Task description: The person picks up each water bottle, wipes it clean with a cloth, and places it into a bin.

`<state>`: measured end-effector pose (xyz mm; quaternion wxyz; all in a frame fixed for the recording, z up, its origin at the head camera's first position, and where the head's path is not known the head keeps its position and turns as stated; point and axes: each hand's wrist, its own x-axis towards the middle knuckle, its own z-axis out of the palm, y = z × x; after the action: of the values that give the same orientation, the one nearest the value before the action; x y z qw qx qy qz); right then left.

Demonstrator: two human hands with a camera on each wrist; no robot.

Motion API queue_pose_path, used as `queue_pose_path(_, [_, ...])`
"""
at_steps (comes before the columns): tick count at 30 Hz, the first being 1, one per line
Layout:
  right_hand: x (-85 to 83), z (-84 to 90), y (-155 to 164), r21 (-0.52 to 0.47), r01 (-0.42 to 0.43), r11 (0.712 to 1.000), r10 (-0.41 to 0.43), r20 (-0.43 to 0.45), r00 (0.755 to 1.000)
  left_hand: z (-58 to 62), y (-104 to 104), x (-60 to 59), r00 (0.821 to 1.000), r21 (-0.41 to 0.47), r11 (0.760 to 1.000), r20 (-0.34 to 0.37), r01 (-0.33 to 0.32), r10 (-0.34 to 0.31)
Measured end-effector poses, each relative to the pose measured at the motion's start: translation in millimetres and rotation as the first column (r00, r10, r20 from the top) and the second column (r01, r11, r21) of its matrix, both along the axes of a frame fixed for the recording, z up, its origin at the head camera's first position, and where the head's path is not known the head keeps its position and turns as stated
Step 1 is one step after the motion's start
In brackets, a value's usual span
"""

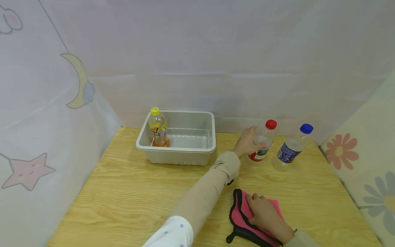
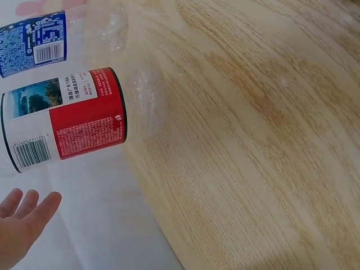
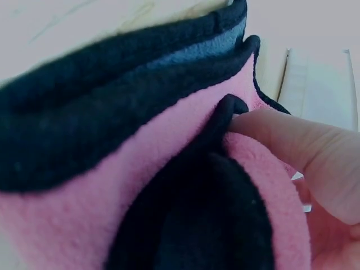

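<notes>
The left hand (image 1: 247, 142) reached far across the desk (image 1: 123, 199) to the red-capped bottle (image 1: 262, 144). In the head view the palm was against the bottle's left side and the fingers looked wrapped partly round its clear middle. The left wrist view showed the fingertips (image 2: 25, 211) fairly straight, with a gap to the red label, so I cannot tell if the hand truly gripped the bottle. The bottle stood near the back right of the desk, almost upright. Its long way ran up and down, its bottom was on the wood, and its red cap pointed up and leaned a little to the right. It lay just to the right of the left hand, so that hand was much the nearer one. A blue-capped bottle (image 1: 291, 147) stood just beside it on the right, also leaning a little. The right hand (image 1: 265, 216) was down at the front of the desk, well apart from the bottles. It lay on a pink and black cloth (image 1: 240, 219), and the thumb pressed into a fold, pinching it. Off to the left a grey plastic tub (image 1: 185, 151) sat on the desk with a yellow-capped bottle (image 1: 158, 127) standing in its left corner
</notes>
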<state>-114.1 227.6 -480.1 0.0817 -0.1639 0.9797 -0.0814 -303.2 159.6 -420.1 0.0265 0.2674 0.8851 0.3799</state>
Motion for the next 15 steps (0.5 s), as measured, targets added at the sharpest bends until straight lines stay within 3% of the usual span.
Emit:
queue_pose_path(7, [2.5, 1.3, -1.2, -0.011, -0.004, 1.0, 0.004, 0.028, 1.0, -1.7, 5.0, -3.4, 1.0, 0.0, 1.0, 0.009, -0.013, 0.013])
queue_pose_path(15, [4.3, 1.0, -0.9, -0.047, -0.024, 0.999, 0.024, -0.001, 1.0, -4.5, 7.0, -7.4, 0.999, 0.028, 0.999, 0.006, 0.041, -0.042])
